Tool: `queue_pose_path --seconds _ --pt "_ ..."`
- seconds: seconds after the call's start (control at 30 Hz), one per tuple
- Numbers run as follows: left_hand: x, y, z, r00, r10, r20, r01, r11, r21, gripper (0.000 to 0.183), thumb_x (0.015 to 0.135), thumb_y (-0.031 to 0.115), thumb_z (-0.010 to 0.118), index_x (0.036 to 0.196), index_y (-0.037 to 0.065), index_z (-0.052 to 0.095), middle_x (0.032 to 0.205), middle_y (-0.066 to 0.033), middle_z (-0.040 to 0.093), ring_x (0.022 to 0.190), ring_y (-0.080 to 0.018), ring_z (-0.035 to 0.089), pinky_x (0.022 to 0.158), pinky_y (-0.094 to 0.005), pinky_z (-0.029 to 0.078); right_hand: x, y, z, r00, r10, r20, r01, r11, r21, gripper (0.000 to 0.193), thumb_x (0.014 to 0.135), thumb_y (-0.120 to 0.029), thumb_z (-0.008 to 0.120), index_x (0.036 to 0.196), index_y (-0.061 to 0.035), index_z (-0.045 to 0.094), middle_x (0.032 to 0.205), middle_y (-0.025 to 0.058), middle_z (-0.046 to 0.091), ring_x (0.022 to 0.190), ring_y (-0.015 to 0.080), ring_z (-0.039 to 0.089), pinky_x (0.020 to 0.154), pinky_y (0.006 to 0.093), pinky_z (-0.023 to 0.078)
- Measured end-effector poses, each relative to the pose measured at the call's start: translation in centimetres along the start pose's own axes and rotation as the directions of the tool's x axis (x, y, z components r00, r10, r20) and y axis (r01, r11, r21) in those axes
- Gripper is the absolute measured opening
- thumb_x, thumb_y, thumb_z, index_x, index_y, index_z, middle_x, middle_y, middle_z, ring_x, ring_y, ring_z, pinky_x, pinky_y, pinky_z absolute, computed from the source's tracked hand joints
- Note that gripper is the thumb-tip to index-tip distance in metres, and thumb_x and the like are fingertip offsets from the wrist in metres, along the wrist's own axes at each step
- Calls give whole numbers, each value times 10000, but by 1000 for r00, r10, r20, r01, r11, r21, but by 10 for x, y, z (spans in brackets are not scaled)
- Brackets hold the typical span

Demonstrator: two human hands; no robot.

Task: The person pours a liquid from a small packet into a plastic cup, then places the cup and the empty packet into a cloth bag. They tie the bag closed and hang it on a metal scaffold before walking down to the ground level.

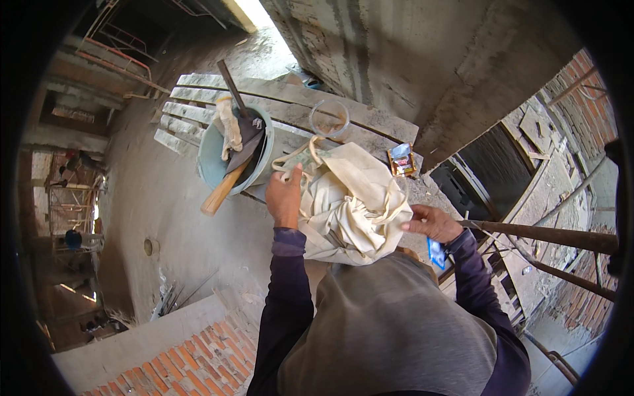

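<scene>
The cream cloth tote bag [350,204] lies bunched on the plank platform [290,99], held between both hands. The left hand [285,198] pinches its strap at the upper left edge; the right hand [432,223] pinches a fold at its right side. A teal bucket [210,165] stands just beside.

The person wears a dark purple long-sleeved shirt under a grey vest, both hands bare, no gloves

Your cloth bag [350,198] is cream, and your sleeves [290,290] are dark purple. The bucket [210,165] on the far left is pale teal; the near-left bricks [191,369] are orange.
</scene>
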State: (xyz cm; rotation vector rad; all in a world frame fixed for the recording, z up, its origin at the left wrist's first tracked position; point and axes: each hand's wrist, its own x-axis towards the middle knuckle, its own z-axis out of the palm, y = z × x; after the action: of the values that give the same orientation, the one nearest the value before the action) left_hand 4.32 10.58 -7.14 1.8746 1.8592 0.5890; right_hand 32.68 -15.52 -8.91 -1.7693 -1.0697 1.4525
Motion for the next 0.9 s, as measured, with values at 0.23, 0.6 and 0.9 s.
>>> queue_pose_path --seconds 0.23,0.6,0.9 --pt "-17 4 -9 998 53 -18 -56 954 -295 324 941 237 634 1071 -53 698 1077 -198 742 974 -312 685 905 -389 501 -11 -16 29 990 38 136 -88 917 388 380 996 -290 743 1231 8 728 1018 18 741 879 85 625 861 263 516" --pt "-62 -20 -61 974 113 197 118 492 -862 128 883 32 554 997 -14 591 1020 -132 683 896 -168 618 877 -318 504 -6 -44 9 994 -94 55 66 920 386 269 1011 -245 716 1162 -25 745 965 4 737 862 71 639 818 259 539" --pt "-87 -7 -79 894 241 378 283 350 -893 443 861 22 524 1292 -81 539 1000 -140 668 935 -201 633 947 -349 498 -7 -65 5 996 -65 -53 78 946 315 356 979 -256 752 1197 15 676 999 44 730 932 127 646 852 314 537"
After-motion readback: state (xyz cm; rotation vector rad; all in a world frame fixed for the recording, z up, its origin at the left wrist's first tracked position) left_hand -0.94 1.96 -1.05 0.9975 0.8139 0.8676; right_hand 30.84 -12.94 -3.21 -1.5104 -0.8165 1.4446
